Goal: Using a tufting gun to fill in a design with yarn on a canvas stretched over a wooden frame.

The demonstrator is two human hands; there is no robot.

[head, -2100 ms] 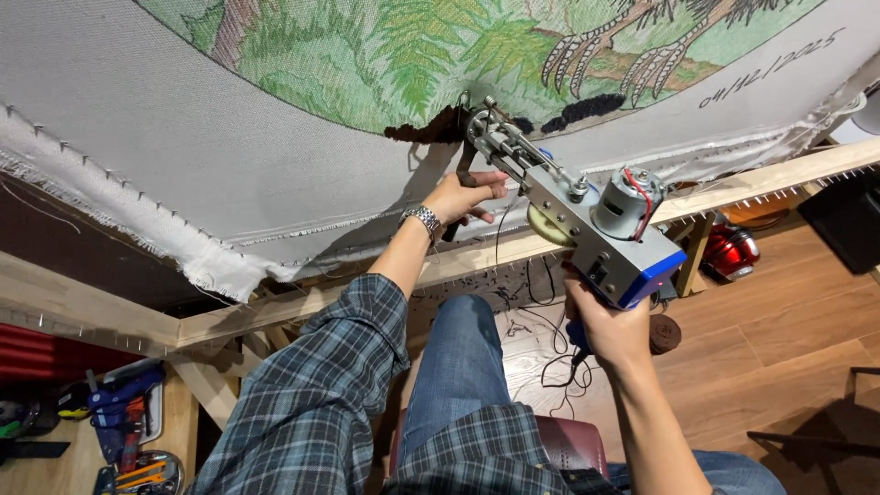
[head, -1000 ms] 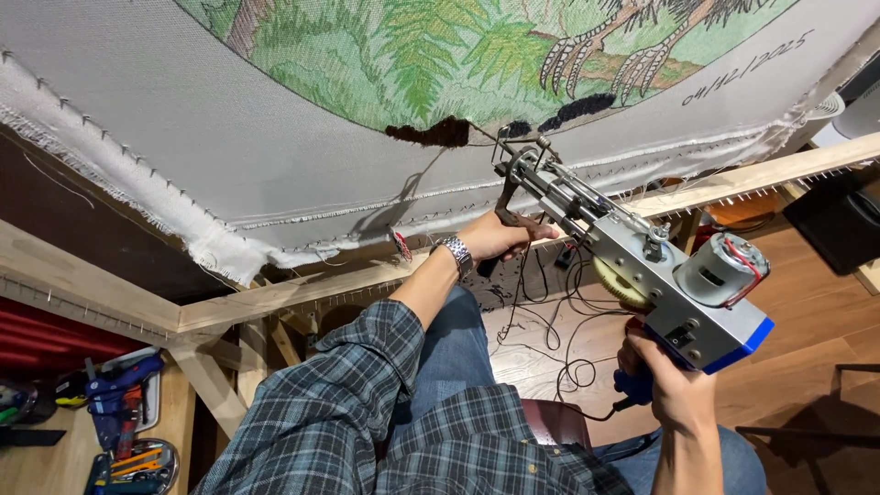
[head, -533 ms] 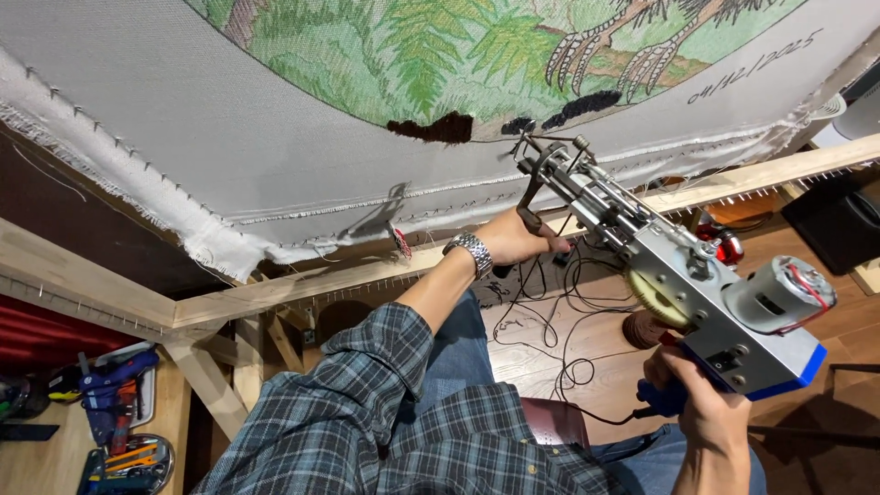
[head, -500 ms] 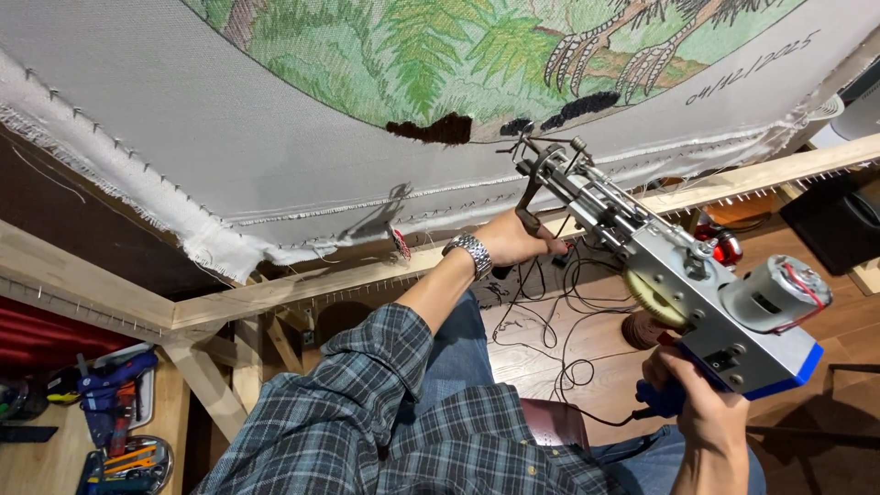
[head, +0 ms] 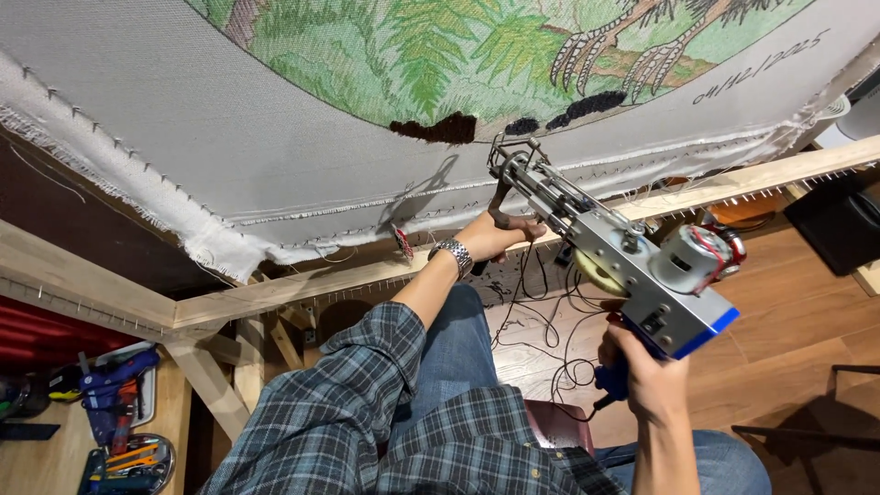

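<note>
A silver and blue tufting gun (head: 632, 266) points up at a white cloth (head: 275, 147) stretched on a wooden frame (head: 302, 289). My right hand (head: 646, 376) grips the gun's blue rear handle. My left hand (head: 504, 231), with a metal wristwatch, holds the gun's front handle near the needle. The needle tip sits just below the cloth, under a dark tufted patch (head: 449, 128) at the lower edge of a green leafy picture (head: 440, 55). Dark yarn threads hang below the gun.
A tray of tools (head: 119, 431) with a blue glue gun lies on the wooden floor at the lower left. A red stool (head: 550, 426) is under my legs. A black box (head: 839, 225) stands at the right.
The gun has swung so its rear end sits lower and further right in view. My left hand stays on the front handle near the cloth.
</note>
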